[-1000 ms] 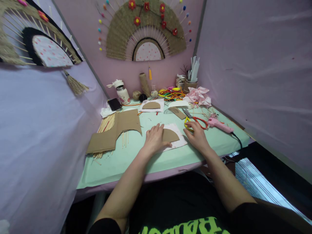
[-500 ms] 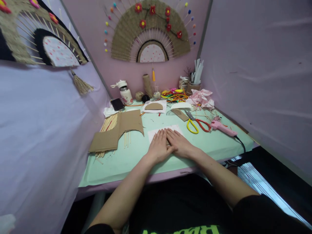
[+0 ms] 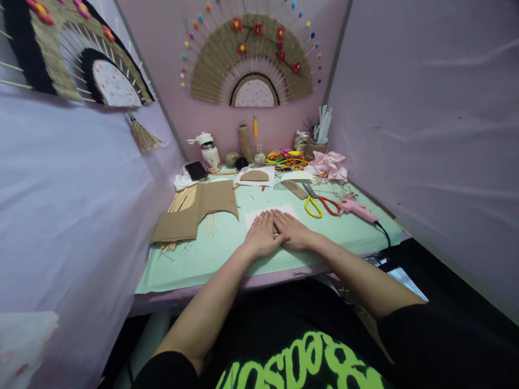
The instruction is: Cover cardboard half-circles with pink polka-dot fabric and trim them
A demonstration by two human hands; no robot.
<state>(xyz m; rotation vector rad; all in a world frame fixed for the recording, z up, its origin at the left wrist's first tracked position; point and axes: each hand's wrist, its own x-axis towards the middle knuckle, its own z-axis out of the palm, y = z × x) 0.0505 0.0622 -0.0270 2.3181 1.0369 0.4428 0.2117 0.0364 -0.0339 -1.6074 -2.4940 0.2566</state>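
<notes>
My left hand [image 3: 261, 236] lies flat, fingers stretched forward, on a piece of brown cardboard [image 3: 275, 229] that rests on white paper [image 3: 250, 217]. Beside it my right hand [image 3: 292, 229] presses down flat on the same piece, the two hands touching near the thumbs. Most of the cardboard is hidden under them; only a small bit shows between the hands. Past my fingers, a half-round cardboard piece [image 3: 254, 175] sits on another white sheet [image 3: 241, 182]. To the right of my right hand lie scissors [image 3: 314, 205] with one yellow and one red handle.
A pink glue gun [image 3: 359, 209] with a black cord lies at the right. Cut cardboard [image 3: 178, 224] covers wooden sticks [image 3: 183, 199] at the left. Behind stand a white bottle [image 3: 211, 156], a twine roll [image 3: 245, 141] and coloured pipe cleaners [image 3: 290, 160]. A decorated fan [image 3: 211, 67] hangs on the back wall.
The camera view has tilted and shifted slightly, showing more of the shirt. Both hands stay pressed flat in the same place on the cardboard.
</notes>
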